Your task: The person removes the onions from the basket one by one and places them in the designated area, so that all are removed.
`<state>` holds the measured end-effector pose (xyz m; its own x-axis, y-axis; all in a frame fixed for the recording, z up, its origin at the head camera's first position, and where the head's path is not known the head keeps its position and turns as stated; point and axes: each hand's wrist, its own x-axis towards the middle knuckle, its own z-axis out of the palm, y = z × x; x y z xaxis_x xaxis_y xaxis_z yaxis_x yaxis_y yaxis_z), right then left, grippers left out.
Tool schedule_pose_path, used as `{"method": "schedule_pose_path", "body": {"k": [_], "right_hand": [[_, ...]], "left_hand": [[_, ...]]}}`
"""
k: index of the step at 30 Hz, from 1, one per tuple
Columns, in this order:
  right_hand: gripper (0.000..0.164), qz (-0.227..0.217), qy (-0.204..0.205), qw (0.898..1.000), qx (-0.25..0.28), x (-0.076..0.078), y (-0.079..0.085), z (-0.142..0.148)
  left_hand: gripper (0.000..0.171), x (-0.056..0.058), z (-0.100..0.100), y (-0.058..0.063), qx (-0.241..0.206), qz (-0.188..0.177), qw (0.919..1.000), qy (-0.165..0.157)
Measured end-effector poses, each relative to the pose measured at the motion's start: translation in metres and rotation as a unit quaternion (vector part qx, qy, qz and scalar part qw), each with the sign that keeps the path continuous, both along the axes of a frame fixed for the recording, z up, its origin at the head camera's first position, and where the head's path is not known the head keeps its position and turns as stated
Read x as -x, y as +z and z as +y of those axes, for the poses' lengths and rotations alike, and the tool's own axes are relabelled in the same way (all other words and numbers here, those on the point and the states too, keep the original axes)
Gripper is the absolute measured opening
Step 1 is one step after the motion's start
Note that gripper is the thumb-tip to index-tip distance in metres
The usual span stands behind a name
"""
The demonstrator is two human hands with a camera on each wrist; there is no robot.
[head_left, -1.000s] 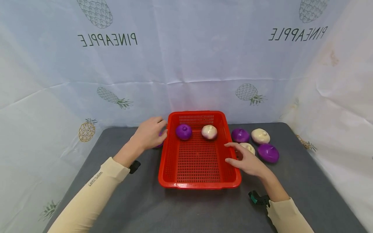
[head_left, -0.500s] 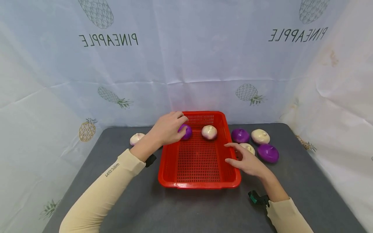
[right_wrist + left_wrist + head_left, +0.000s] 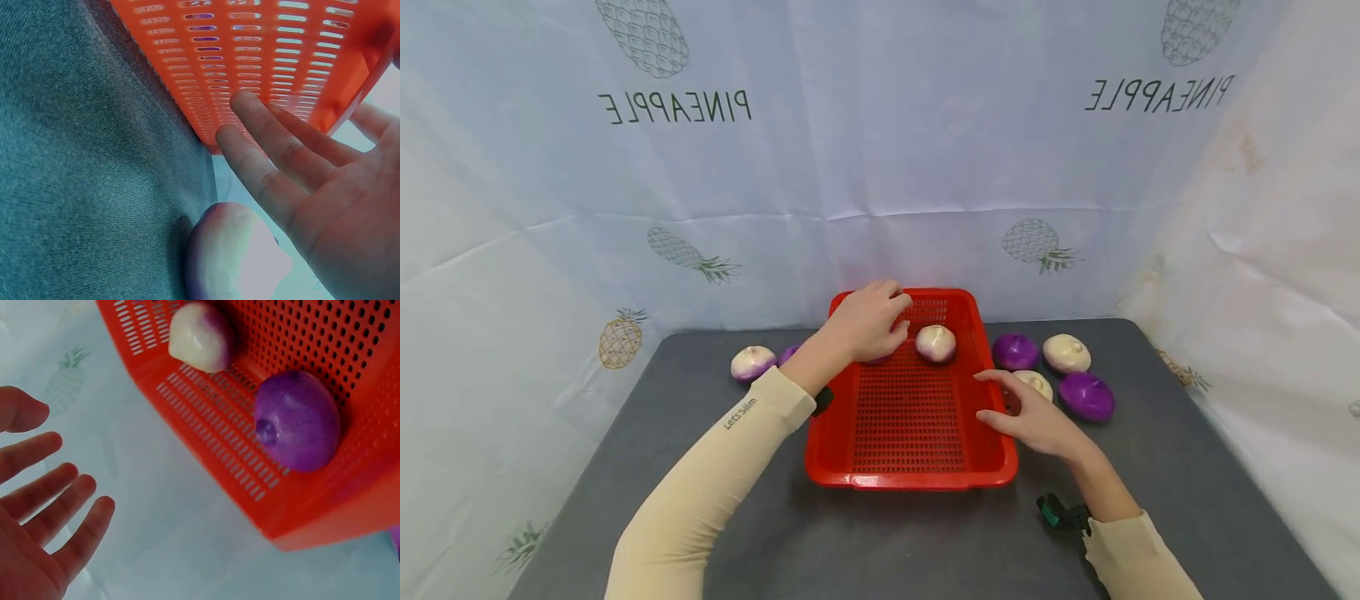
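A red perforated basket (image 3: pixel 910 481) stands on the table. Inside it lie a purple turnip-like vegetable (image 3: pixel 297 422) and a white-and-purple turnip (image 3: pixel 936 343). My left hand (image 3: pixel 868 321) hovers above the basket's back left part, fingers spread and nothing in them; from the head it hides most of the purple one. At the basket's right side is my right hand (image 3: pixel 1030 412), its fingers extended by the slotted wall (image 3: pixel 250 56) and holding nothing. Whether they touch the wall is hard to tell. A pale turnip (image 3: pixel 1036 383) sits partly hidden behind this hand.
Right of the basket lie two purple vegetables (image 3: pixel 1087 396) and another cream one (image 3: pixel 1067 353). To the left are a white-and-purple turnip (image 3: pixel 752 363) and a partly hidden purple one (image 3: pixel 788 353). A white pineapple-print cloth (image 3: pixel 880 150) hangs behind the dark table (image 3: pixel 880 550).
My left hand has moved right, from beside the basket's left rim to above its inside, uncovering the vegetables on the left. The right hand has stayed in place.
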<state>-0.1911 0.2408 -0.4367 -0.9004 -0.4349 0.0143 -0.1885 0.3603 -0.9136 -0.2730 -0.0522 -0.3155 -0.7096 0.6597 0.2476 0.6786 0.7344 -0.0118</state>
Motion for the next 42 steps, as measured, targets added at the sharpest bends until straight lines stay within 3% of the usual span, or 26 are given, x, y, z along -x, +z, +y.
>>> {"method": "schedule_pose_path", "body": {"k": [6,13,17,27,35,42], "right_hand": [[0.060,0.004,0.000,1.000,-0.002,0.002,-0.001,-0.002],[0.059,0.005,-0.003,1.000,-0.006,0.001,-0.001,-0.001],[0.059,0.004,-0.003,1.000,-0.007,0.000,-0.002,-0.001],[0.060,0.006,-0.005,1.000,-0.011,0.000,-0.001,-0.002],[0.060,0.005,-0.006,1.000,-0.009,-0.001,-0.002,-0.003],[0.058,0.008,-0.007,1.000,-0.009,-0.001,0.000,-0.002]], "left_hand": [[0.025,0.014,0.013,-0.009,0.035,-0.023,0.9991,0.009],[0.037,0.031,0.028,-0.023,0.031,-0.083,0.9954,0.037],[0.045,0.040,0.038,-0.031,0.047,-0.099,0.9931,0.040],[0.055,0.047,0.061,-0.057,0.106,-0.116,0.9860,0.053],[0.060,0.053,0.074,-0.082,0.087,-0.163,0.9794,0.081],[0.060,0.059,0.086,-0.095,0.088,-0.160,0.9791,0.089]]}}
